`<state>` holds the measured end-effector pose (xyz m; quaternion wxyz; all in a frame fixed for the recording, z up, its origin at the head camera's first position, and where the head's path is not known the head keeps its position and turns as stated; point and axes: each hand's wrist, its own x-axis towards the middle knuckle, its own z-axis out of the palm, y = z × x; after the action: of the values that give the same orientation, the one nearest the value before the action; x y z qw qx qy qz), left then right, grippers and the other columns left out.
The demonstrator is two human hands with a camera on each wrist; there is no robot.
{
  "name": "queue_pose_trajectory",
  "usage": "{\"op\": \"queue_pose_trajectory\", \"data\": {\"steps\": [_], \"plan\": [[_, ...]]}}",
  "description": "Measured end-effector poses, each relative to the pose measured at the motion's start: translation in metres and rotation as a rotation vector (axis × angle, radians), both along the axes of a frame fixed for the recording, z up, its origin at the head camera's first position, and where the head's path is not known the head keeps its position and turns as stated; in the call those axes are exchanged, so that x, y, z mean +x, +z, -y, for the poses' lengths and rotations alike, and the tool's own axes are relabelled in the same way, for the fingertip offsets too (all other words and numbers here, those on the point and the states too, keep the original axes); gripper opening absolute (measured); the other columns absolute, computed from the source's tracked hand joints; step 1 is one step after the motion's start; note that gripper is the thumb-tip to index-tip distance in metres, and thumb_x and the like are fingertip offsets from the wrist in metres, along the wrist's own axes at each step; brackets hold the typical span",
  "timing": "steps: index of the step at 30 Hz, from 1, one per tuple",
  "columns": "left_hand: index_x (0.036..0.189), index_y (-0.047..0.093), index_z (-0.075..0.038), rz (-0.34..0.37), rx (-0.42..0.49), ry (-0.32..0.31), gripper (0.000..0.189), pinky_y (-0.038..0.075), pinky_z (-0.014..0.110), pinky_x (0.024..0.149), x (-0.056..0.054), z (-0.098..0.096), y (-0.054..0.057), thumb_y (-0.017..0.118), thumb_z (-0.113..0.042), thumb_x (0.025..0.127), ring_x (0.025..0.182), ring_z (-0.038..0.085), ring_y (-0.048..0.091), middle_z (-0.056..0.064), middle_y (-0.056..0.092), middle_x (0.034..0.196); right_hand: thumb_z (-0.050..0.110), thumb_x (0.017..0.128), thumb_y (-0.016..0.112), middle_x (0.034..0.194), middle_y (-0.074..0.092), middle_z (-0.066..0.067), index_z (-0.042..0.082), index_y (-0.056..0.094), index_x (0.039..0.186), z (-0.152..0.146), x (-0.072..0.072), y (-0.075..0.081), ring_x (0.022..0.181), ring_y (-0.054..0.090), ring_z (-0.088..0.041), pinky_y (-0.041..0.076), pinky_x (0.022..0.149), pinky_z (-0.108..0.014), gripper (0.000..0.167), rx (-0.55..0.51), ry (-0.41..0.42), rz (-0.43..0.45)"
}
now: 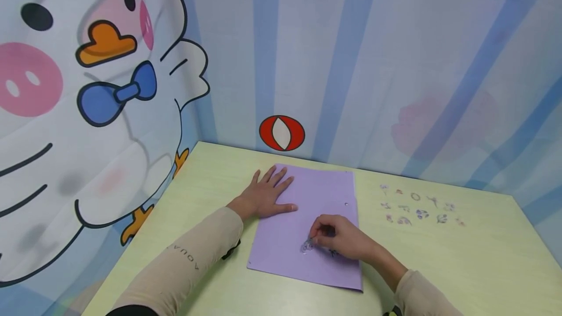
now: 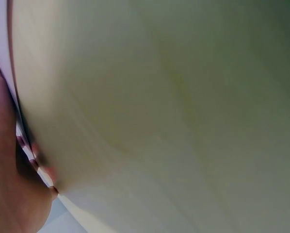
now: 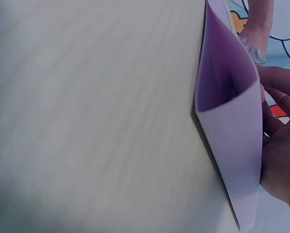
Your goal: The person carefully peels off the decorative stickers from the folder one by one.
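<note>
A purple folder-like booklet (image 1: 325, 189) lies on the table; in the right wrist view its purple cover (image 3: 232, 141) bows up from the layer beneath. My left hand (image 1: 268, 196) rests flat on its left edge, fingers spread. Over its lower part, my right hand (image 1: 342, 238) pinches a small clear sticker-like piece with a dark pattern (image 1: 307, 245) between thumb and fingertips. Another small dark piece (image 1: 333, 252) lies on the purple cover, partly hidden under the right hand. In the left wrist view only part of the left hand (image 2: 14, 160) shows.
Several small sticker-like pieces (image 1: 422, 214) lie in rows on the pale table (image 1: 474, 257) to the right. A tiny shiny dot (image 1: 346, 204) sits near the booklet's right edge. Behind the table hangs a printed cloth backdrop (image 1: 298, 62) with a cartoon bird.
</note>
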<state>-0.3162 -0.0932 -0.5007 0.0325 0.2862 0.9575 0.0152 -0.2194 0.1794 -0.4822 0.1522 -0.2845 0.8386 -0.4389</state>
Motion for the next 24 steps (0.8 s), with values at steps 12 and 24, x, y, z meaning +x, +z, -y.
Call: {"op": "queue_pose_trajectory", "data": {"steps": [12,24], "plan": [[0.171,0.021,-0.025,0.009,0.01,-0.002,0.096,0.012,0.07,0.125,0.001,0.0,0.003,0.036,-0.084,0.097,0.164,0.036,0.004,0.007,0.011,0.178,0.009,0.101,0.07,0.096,0.067,-0.007,0.01,0.073,0.103,-0.004,-0.003,0.001,0.09,0.06,-0.021,0.05,0.078,-0.026,0.004,-0.109,-0.05,0.106],[0.172,0.017,-0.027,0.022,-0.018,0.009,0.098,0.01,0.069,0.126,-0.001,-0.001,-0.001,0.032,-0.086,0.096,0.164,0.035,0.001,0.005,0.007,0.179,0.01,0.101,0.071,0.098,0.069,-0.007,0.009,0.071,0.104,-0.023,0.0,0.018,0.09,0.064,-0.023,0.053,0.079,-0.029,0.003,-0.134,-0.127,0.003]]}}
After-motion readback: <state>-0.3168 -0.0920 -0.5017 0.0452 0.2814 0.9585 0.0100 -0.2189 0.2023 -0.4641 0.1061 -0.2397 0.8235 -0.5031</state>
